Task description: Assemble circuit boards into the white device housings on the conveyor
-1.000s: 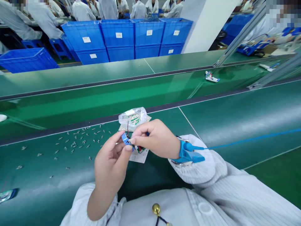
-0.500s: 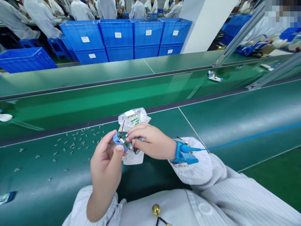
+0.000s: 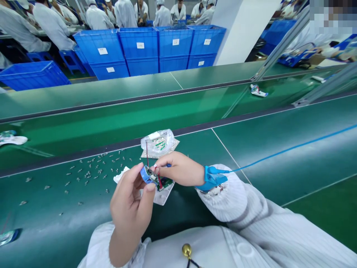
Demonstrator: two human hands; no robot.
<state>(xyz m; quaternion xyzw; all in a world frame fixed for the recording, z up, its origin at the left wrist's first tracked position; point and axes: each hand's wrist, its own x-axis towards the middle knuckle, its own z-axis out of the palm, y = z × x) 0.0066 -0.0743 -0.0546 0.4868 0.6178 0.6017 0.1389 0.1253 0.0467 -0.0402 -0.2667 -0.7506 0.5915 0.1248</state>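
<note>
A small circuit board (image 3: 157, 182) is gripped in the closed left hand (image 3: 129, 212) and pinched by the right hand (image 3: 181, 169) over the bench (image 3: 189, 210) near side; a tugged red wire (image 3: 147, 154) could tear loose, or a slip could drop the board among scattered metal parts (image 3: 92, 167).

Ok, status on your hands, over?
Left hand gripping green circuit board with red wires; right hand at its wires. Clear plastic bag beyond.
</note>
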